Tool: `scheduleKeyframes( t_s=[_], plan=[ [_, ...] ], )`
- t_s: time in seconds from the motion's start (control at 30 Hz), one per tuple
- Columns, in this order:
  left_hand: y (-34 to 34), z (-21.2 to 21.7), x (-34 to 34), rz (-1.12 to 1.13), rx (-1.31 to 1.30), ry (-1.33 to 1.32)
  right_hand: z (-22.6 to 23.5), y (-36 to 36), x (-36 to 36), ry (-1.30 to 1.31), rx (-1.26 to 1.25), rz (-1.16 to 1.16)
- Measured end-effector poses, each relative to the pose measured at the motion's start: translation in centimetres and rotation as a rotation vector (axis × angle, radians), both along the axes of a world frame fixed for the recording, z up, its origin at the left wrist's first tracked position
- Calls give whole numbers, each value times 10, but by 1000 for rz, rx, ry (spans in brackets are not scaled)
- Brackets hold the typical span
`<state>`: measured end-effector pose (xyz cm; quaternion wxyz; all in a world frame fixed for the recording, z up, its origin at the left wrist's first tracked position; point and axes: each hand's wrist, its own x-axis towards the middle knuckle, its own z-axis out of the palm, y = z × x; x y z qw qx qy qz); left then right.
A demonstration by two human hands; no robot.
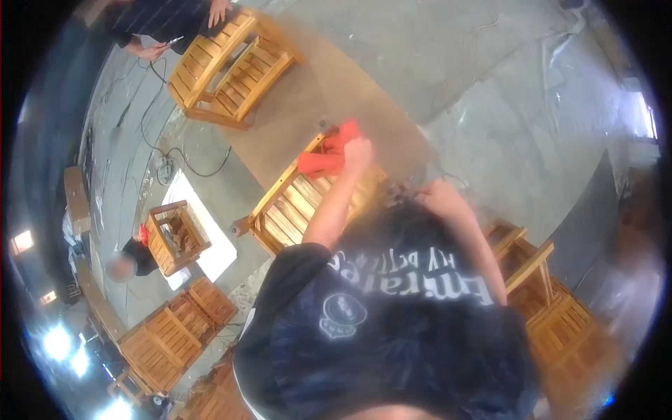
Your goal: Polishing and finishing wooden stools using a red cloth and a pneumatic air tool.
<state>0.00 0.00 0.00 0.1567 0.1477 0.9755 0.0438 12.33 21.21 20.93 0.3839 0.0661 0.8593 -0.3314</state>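
Note:
My left hand [358, 155] is closed round a bunched red cloth [323, 165], which lies against a slatted wooden chair [297, 203]. The chair is in front of me, its pale slats framed by yellowish rails, and my arm and shirt hide part of it. Near the chair's right end is my right hand [442, 197], its fingers curled toward a blurred dark patch. What those fingers hold, if anything, I cannot make out.
Brown board [371, 91] lies under the chair. Beyond, a person holds a corded tool [175, 40] beside another wooden chair [231, 66]. At left, another person is next to a small wooden piece [178, 238]. Slatted furniture [175, 332] stands lower left, more [553, 315] at right.

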Motion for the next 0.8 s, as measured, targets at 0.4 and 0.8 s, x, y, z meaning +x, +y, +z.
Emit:
scheduleKeyframes(
  t_s=[0.4, 0.8],
  plan=[
    [-20, 45, 74, 192, 817, -461, -6, -47, -51, 48, 70, 245],
    [-155, 53, 239, 791, 239, -381, -20, -169, -229, 370, 233, 549]
  ],
)
